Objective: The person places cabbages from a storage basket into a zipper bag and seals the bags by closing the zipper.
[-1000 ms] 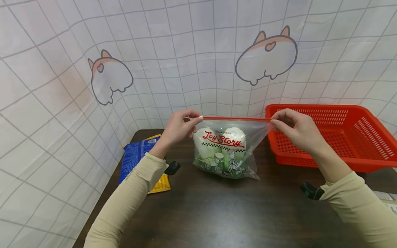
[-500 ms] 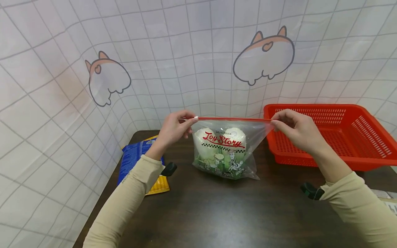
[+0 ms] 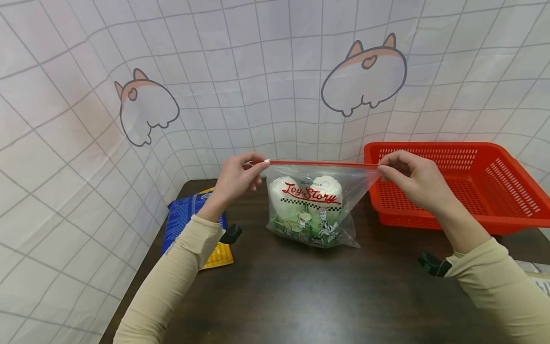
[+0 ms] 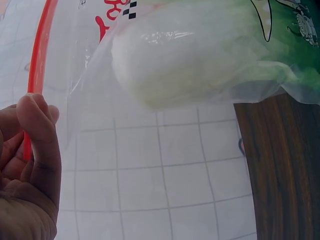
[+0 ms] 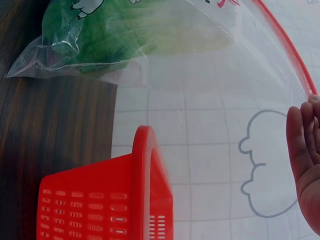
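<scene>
Both hands are pinching the red zip strip (image 3: 322,163) of a clear plastic bag (image 3: 310,205): left hand (image 3: 235,179) on one end, right hand (image 3: 414,180) on the other, fingers curled tight on it. The bag stands upright on the dark table (image 3: 301,296) with two white-and-green vegetables (image 3: 306,203) inside. Red basket (image 3: 460,186) sits just to its right, blue and yellow packets (image 3: 189,224) to its left.

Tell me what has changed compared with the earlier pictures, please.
Almost nothing. The left hand and right hand pinch the two ends of the red zip strip as before, and the printed bag stands at the same spot on the table. The red basket has not moved.
</scene>
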Action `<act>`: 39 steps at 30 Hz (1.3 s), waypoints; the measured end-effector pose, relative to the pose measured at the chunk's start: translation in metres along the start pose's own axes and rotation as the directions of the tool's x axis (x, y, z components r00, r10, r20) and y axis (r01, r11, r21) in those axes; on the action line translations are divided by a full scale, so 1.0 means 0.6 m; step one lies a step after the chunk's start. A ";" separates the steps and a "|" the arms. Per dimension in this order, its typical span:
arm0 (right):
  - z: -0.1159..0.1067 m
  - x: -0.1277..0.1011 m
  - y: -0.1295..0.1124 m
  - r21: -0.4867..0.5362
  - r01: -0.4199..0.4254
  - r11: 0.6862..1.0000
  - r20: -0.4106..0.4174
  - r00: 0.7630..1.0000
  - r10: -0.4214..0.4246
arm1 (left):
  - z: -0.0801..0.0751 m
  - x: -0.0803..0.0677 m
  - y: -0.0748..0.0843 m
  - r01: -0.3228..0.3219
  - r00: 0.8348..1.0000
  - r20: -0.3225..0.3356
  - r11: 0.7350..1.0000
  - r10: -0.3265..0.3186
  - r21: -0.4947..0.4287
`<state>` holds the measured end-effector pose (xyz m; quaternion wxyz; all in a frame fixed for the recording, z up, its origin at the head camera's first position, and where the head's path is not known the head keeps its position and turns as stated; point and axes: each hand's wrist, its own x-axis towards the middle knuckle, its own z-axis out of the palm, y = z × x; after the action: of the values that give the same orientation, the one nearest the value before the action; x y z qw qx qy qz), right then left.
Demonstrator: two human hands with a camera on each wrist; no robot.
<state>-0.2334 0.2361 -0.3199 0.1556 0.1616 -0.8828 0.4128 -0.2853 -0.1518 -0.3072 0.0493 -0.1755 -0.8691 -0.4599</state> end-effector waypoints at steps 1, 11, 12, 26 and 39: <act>-0.001 0.000 0.000 -0.001 -0.002 1.000 0.000 1.000 0.002 | -0.001 0.000 -0.001 -0.005 1.000 -0.003 1.000 0.005 -0.001; -0.011 -0.005 0.003 0.000 -0.018 1.000 0.001 1.000 0.018 | -0.014 -0.008 -0.014 -0.010 0.999 -0.035 1.000 0.009 -0.011; -0.011 -0.004 0.003 -0.003 -0.013 1.000 -0.001 1.000 0.013 | -0.015 -0.009 -0.013 -0.012 0.999 -0.036 1.000 0.011 -0.007; -0.040 -0.019 -0.027 -0.009 -0.025 1.000 -0.009 1.000 0.025 | -0.032 -0.048 0.027 -0.105 0.992 -0.064 0.994 0.108 0.043; -0.072 -0.048 -0.046 0.032 0.024 0.999 0.020 0.999 -0.025 | -0.038 -0.098 0.074 -0.138 0.988 -0.077 0.990 0.137 0.002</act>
<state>-0.1899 0.2572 -0.2865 0.1492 0.1790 -0.8756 0.4231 -0.2165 -0.1631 -0.2739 0.1140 -0.2174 -0.8517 -0.4631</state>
